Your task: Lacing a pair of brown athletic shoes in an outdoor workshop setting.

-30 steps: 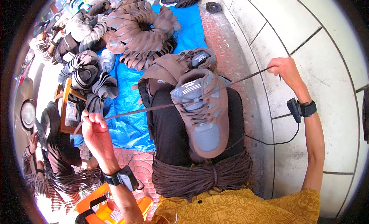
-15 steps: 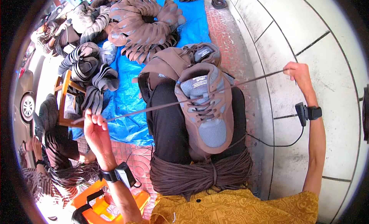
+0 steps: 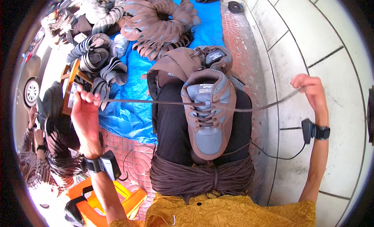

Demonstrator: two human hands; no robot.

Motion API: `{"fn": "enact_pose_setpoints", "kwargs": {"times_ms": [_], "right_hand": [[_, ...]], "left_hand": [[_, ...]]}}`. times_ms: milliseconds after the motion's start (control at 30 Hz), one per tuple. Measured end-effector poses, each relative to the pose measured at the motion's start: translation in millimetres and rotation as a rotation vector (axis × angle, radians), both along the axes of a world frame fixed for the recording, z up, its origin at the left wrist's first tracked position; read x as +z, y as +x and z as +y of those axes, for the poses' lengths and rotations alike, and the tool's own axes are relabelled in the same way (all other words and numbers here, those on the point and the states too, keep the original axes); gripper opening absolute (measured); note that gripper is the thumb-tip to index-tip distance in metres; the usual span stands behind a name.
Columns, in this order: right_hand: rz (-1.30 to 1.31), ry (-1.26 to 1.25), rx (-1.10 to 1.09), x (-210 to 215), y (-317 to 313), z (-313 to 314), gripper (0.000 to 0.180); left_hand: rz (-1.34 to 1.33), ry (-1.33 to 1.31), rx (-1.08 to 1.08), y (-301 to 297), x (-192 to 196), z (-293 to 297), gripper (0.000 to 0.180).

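Observation:
A brown and grey shoe upper (image 3: 214, 142) lies on my lap, its toe toward me, with dark lace crossed through its lower eyelets. Two long ends of the brown shoelace (image 3: 156, 102) run out sideways from it. My left hand (image 3: 86, 123) pinches one end out to the left, drawn nearly straight. Far to the right, my right hand (image 3: 311, 95) has its fingers closed on the other end, which sags a little. A thick bundle of brown laces (image 3: 202, 176) rests across my lap, close to my body.
Beyond my knees lie more brown uppers (image 3: 171, 63). A ring of stacked brown uppers (image 3: 144, 26) is on the blue tarp (image 3: 128, 121). A tiled wall (image 3: 292, 59) rises at right. On the left are an orange plastic stool (image 3: 132, 199), a wooden frame (image 3: 70, 86) and another person's hands (image 3: 39, 137).
My left hand has moved farther left and my right hand has dropped slightly. The lace, slanted before, now runs almost level, and its right part hangs slacker.

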State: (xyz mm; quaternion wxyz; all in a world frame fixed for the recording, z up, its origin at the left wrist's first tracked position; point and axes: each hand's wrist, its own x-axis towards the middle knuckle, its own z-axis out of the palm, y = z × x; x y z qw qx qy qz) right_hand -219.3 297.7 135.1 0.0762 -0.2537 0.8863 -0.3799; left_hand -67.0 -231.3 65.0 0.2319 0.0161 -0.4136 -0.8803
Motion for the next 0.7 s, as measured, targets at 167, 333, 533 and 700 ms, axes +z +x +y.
{"fn": "enact_pose_setpoints", "kwargs": {"times_ms": [167, 333, 533, 700], "right_hand": [[-0.347, -1.407, 0.221, 18, 65, -76, 0.023], [-0.533, -1.134, 0.393, 30, 54, -98, 0.029], [-0.510, -0.875, -0.200, -41, 3, -35, 0.026], [-0.512, -0.927, -0.272, -49, 0, 0, 0.028]], "left_hand": [[0.142, 0.217, -0.168, -22, 23, 5, 0.021], [0.097, -0.006, -0.185, -24, 37, 0, 0.018], [-0.178, -0.022, 0.061, -5, -25, -16, 0.020], [-0.372, 0.162, 0.211, 31, -108, -59, 0.020]]}}
